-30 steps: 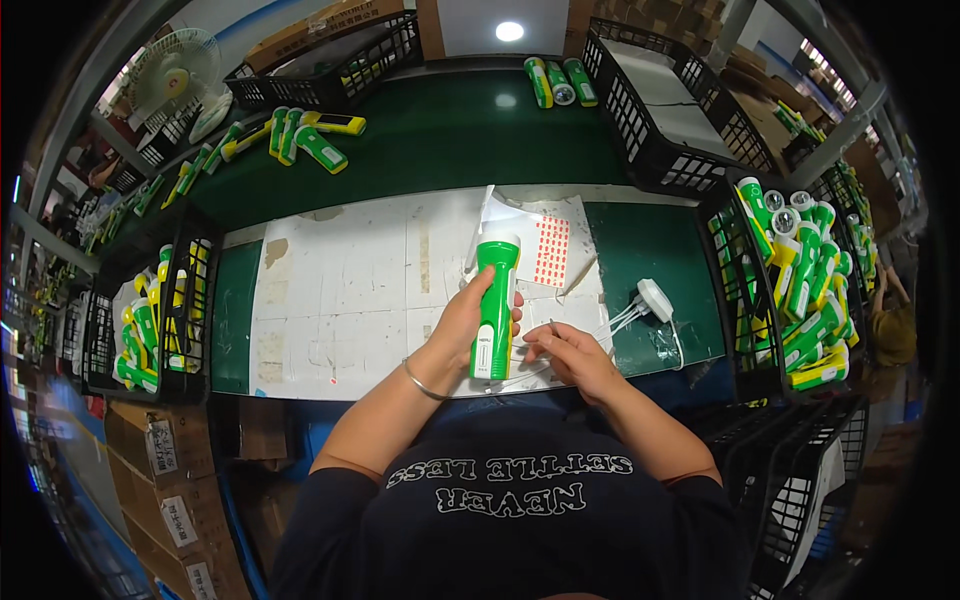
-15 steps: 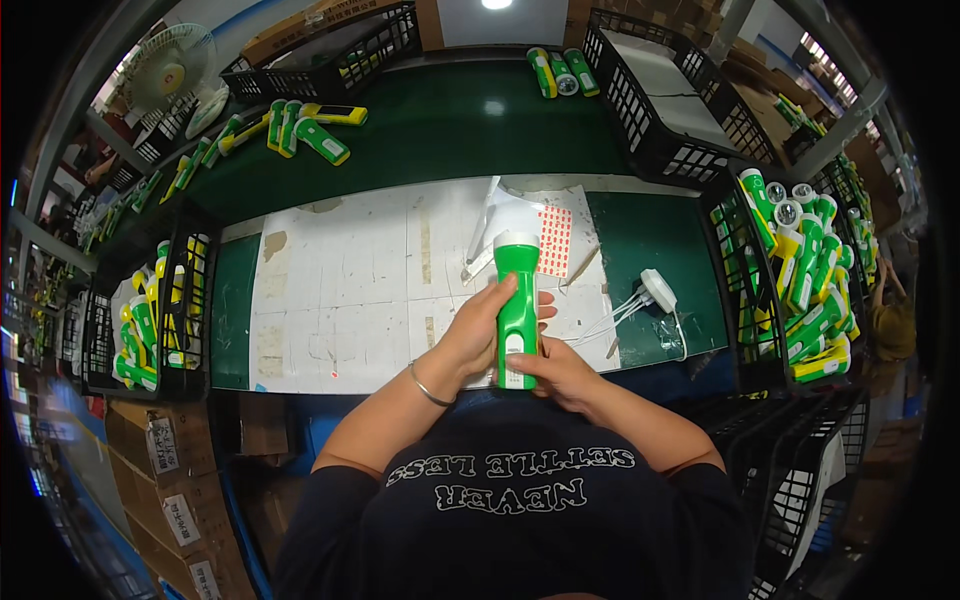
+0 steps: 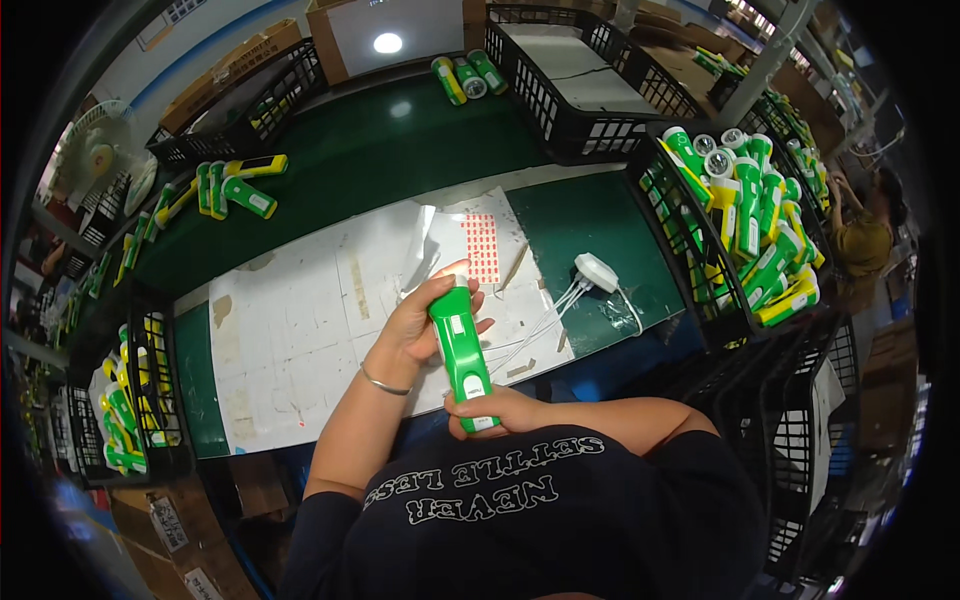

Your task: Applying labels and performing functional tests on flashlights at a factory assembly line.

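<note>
A green flashlight (image 3: 462,345) with a white head is held between my two hands, head pointing away from me. My left hand (image 3: 420,318) wraps around its head end, and a glow shows at the fingertips there. My right hand (image 3: 503,408) grips the tail end near my shirt, thumb across the body by the white switch. Just beyond the head lies a sheet of red stickers (image 3: 482,245) beside crumpled white paper (image 3: 421,245). Right of the flashlight, a white plug adapter (image 3: 597,271) with white cables rests on the green table.
Black crates of green and yellow flashlights stand at right (image 3: 745,300) and left (image 3: 160,395). Another black crate (image 3: 560,135) sits at the back. Loose flashlights (image 3: 250,197) lie on the green tabletop (image 3: 400,150). A bright round spot shows on a white panel (image 3: 430,35). A person (image 3: 865,235) is at far right.
The view has swung to the right. My left hand has shifted from the flashlight's middle to its head, and the flashlight has turned, showing a white label near the head.
</note>
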The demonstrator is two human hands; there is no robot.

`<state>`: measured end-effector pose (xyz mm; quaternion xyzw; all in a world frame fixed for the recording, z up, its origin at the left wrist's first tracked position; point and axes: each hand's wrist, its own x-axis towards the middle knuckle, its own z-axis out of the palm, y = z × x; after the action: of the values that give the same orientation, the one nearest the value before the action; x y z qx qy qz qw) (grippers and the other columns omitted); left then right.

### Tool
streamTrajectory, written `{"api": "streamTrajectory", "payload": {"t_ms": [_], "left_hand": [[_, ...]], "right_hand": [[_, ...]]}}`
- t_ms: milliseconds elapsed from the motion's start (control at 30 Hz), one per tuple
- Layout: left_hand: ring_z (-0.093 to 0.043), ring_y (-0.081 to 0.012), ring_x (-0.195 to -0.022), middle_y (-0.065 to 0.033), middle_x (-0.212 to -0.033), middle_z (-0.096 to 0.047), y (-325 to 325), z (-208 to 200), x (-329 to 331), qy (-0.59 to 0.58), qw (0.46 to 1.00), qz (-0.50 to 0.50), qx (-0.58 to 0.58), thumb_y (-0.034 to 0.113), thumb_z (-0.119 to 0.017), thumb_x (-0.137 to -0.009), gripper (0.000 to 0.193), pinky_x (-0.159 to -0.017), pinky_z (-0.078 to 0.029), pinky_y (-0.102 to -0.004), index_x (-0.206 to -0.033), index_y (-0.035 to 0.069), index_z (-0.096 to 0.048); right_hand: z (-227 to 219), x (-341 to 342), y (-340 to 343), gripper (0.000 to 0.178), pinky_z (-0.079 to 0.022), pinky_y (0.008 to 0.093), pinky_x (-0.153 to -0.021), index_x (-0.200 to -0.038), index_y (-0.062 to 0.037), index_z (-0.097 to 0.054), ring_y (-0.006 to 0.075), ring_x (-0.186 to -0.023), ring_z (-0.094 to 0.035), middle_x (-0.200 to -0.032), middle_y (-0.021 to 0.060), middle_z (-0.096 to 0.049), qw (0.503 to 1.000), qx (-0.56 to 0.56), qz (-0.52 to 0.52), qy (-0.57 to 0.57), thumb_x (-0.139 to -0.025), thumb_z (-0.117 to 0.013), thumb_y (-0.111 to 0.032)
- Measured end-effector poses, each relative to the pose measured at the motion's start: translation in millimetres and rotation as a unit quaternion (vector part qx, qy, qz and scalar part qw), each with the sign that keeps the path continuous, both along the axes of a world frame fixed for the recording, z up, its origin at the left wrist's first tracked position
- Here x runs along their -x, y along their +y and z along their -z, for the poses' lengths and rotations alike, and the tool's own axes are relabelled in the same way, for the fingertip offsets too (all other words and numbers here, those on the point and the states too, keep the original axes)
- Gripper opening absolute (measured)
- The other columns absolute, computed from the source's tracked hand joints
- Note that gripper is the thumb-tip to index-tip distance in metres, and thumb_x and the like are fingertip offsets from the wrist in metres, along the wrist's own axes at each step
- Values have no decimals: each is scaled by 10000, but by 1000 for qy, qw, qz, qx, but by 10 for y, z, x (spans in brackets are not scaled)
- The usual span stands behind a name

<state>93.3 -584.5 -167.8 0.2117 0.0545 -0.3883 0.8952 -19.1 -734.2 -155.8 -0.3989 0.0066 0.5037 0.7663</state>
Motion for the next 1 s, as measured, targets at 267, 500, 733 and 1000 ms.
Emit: {"api": "streamTrajectory", "payload": {"t_ms": [267, 500, 733, 1000], "left_hand": [[-610, -181, -846, -91, -918, -603, -116, -90, -44, -52, 987, 8, -149, 157, -651, -814, 312, -751, -546, -485, -1081, 48, -530], [-594, -186, -881, -94, -978, -568, -58, -154, -48, -43, 989, 17, -140, 141, -656, -814, 358, -782, -526, -498, -1126, 54, -504], [-577, -217, -960, -103, -1044, -561, -47, -108, 62, -19, 998, 11, -54, 222, -613, -859, 417, -897, -455, -526, -1233, 113, -461], [-584, -222, -782, -129, -942, -538, -88, -77, 403, -90, 972, -91, -196, 318, -433, -958, 344, -676, -543, -358, -1202, 84, -370]], "right_hand": [[67, 45, 105, 233, -286, 200, -434, -793, -77, -602, 48, -489, -406, -642, -16, -528, 991, 87, 66, -75, -853, -621, -302], [151, 9, 86, 273, -205, 228, -371, -734, -66, -610, 55, -386, -303, -521, -46, -419, 987, 128, 31, -90, -840, -634, -317], [101, 16, 92, 236, -247, 212, -393, -794, -54, -596, 53, -414, -322, -642, -14, -526, 984, 121, 26, -126, -884, -574, -271], [-35, -209, 29, 294, -195, 205, -360, -1006, -98, -508, 41, -403, -295, -740, 31, -580, 989, 126, 56, -50, -863, -613, -332]]}}
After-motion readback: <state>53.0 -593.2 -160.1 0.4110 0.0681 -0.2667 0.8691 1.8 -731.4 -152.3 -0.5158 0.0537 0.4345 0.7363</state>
